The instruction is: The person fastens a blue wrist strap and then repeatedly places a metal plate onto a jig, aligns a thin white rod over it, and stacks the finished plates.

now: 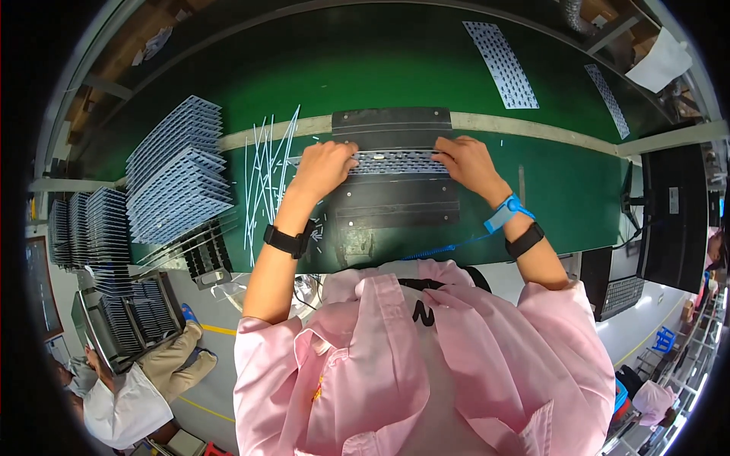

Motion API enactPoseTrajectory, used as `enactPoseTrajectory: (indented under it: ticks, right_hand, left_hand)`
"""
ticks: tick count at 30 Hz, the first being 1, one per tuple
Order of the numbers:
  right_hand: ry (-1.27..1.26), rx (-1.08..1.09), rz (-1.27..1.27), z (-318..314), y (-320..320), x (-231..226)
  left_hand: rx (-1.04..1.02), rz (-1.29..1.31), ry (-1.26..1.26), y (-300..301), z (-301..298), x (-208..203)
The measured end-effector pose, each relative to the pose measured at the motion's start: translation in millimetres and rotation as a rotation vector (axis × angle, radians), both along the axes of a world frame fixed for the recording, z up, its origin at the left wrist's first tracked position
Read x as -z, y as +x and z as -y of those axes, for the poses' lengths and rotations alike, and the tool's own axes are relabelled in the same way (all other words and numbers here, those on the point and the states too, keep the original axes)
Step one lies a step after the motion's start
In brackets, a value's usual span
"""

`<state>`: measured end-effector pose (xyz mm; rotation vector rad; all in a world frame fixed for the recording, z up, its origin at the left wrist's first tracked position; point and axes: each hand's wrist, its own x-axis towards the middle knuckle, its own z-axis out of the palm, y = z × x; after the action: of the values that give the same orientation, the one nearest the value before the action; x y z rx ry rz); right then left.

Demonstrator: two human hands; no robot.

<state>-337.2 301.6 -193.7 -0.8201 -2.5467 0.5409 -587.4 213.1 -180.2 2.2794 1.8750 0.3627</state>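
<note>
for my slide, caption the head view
Left hand and right hand hold a patterned panel at a black fixture.

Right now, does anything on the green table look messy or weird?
Yes, left of the left hand, thin pale strips lie crisscrossed, with tiny loose bits scattered around. They look untidy compared with the patterned boards piled up farther left. I can't see anything clearly broken.

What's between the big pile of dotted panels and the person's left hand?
Long thin white strips, crisscrossed, and little pale bits lie there on the green tabletop, as the head view shows.
</note>
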Motion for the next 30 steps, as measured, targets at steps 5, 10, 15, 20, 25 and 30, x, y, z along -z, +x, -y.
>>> enactPoseTrajectory:
  ticks: [5, 10, 15, 20, 25, 30]
  right_hand:
    - [0.049, 0.007, -0.005, 1.6, 15.0, -9.8]
    - [0.028, 0.03, 0.123, -2.4, 53.0, 0.4]
    - [0.016, 0.04, 0.085, 10.2, 18.6, 12.3]
    - [-0.024, -0.108, 0.058, 17.5, -83.5, 25.4]
    - [-0.162, -0.148, -0.202, 27.2, -140.6, 25.6]
    - [-0.127, -0.07, -0.354, 17.7, -120.2, -1.5]
  left_hand:
    - [0.03, -0.009, 0.035, 15.8, -3.5, -2.2]
    - [0.114, -0.003, 0.038, 42.6, -10.8, 3.5]
    - [0.058, -0.041, -0.055, 17.7, -2.5, 8.5]
    - [-0.164, -0.174, -0.18, -62.5, 30.2, -17.6]
    - [-0.294, -0.323, -0.158, -97.1, 35.3, -72.0]
    - [-0.265, -0.399, -0.03, -74.0, 21.3, -100.8]
